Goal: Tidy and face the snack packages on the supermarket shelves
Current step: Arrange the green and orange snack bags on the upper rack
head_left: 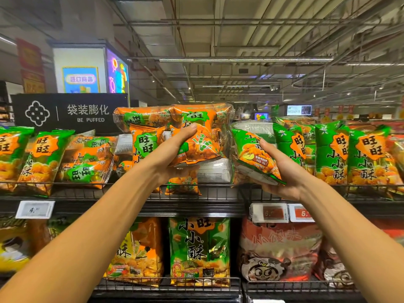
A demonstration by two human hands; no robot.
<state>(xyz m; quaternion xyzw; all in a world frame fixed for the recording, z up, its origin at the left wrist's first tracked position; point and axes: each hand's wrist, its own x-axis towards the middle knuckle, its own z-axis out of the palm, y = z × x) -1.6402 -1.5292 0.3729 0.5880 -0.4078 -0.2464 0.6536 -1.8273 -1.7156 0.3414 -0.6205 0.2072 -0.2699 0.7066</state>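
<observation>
The left hand holds an orange multipack of snack bags at the top shelf — thumb curled over its front, fingers underneath, the grip pinching the clear wrap. Just beside it, the right hand cups a green multipack, tilted, with the thumb pressed on its face. Green bags stand upright to the right. Below, price tags sit on the shelf edge above a tall green bag.

Both arms reach up & fwd (bare forearms); left hand and right hand each grip w/ curled fingers.
</observation>
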